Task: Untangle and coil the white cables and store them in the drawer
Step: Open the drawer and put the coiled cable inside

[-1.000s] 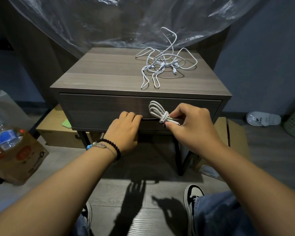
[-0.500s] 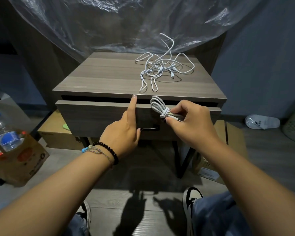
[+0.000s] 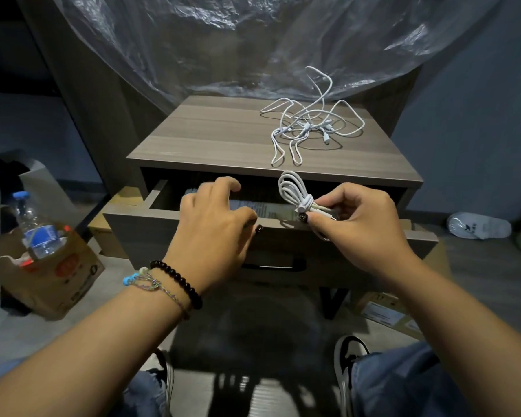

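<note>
A tangle of white cables (image 3: 310, 124) lies on the right half of the wooden nightstand top (image 3: 211, 139). My right hand (image 3: 361, 230) pinches a coiled, wrapped white cable (image 3: 292, 191) just above the front edge of the drawer (image 3: 142, 233). The drawer is pulled partly out, and printed paper (image 3: 268, 209) lies inside it. My left hand (image 3: 214, 230) is over the drawer's front edge, fingers loosely bent above the opening and thumb by the front panel. It holds nothing. The dark handle (image 3: 271, 266) shows below both hands.
Clear plastic sheeting (image 3: 253, 40) hangs behind the nightstand. A cardboard box (image 3: 66, 275) with a water bottle (image 3: 36, 230) stands on the floor at left. More boxes (image 3: 382, 314) sit under the nightstand, a white slipper (image 3: 478, 225) at right. My shoe (image 3: 349, 353) is below.
The drawer went from closed to pulled well out. My left hand moved from under the front panel up to its top edge. My right hand kept the coiled cable, now above the opening.
</note>
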{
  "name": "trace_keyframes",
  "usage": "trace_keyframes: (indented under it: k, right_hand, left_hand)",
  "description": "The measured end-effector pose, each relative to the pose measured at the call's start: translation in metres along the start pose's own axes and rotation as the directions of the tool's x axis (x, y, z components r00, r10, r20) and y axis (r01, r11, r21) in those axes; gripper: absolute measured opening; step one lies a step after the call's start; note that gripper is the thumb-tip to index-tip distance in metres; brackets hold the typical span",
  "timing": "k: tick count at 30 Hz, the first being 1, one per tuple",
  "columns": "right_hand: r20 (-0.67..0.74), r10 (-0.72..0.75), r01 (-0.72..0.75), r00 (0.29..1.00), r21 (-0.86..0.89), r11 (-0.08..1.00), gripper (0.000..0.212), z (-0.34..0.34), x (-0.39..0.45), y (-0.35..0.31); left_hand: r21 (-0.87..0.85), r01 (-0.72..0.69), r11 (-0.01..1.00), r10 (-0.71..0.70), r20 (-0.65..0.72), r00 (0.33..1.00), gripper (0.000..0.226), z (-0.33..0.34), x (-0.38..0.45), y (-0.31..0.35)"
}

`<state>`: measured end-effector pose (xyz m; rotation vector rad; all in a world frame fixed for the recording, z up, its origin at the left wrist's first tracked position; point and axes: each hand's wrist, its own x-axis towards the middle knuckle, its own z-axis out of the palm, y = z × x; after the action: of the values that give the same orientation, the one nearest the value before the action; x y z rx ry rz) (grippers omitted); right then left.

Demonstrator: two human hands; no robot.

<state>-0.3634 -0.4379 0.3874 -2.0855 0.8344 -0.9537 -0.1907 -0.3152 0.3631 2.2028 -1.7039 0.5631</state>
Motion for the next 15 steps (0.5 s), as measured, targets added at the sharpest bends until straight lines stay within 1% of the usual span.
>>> trace_keyframes:
  k: [3, 5, 7, 8, 10, 13, 15]
  right_hand:
    - [0.021, 0.024, -0.024, 0.999, 0.018, 1.0, 0.009, -0.002, -0.008, -0.004]
    - [0.032, 0.037, -0.037, 0.999, 0.009, 0.999, 0.01, -0.002, -0.014, -0.006]
    - [0.031, 0.045, -0.044, 0.998, -0.033, 0.998, 0.01, -0.001, -0.021, -0.008]
    - [0.032, 0.05, -0.048, 0.998, -0.072, 0.996, 0.011, 0.0, -0.024, -0.01]
    - [0.068, 0.069, -0.057, 0.995, -0.161, 0.985, 0.012, -0.001, -0.026, -0.017]
    - [0.196, 0.138, -0.078, 0.971, -0.285, 0.955, 0.011, -0.003, -0.019, -0.034]
    - [0.246, 0.195, -0.122, 0.949, -0.282, 0.951, 0.009, 0.002, -0.007, -0.045]
  left_hand:
    - [-0.055, -0.046, 0.997, 0.051, 0.088, 0.995, 0.021, -0.004, -0.005, -0.003]
    - [-0.074, -0.083, 0.994, 0.09, 0.099, 0.991, 0.027, -0.009, -0.007, -0.005]
    - [-0.114, -0.098, 0.989, 0.109, 0.089, 0.99, 0.046, -0.013, -0.011, -0.011]
    - [-0.14, -0.094, 0.986, 0.106, 0.081, 0.991, 0.055, -0.015, -0.014, -0.016]
    - [-0.158, -0.068, 0.985, 0.083, 0.095, 0.992, 0.066, -0.019, -0.02, -0.027]
    - [-0.18, 0.015, 0.983, 0.018, 0.177, 0.984, 0.077, -0.024, -0.029, -0.047]
    - [-0.222, 0.062, 0.973, -0.011, 0.222, 0.975, 0.081, -0.03, -0.035, -0.057]
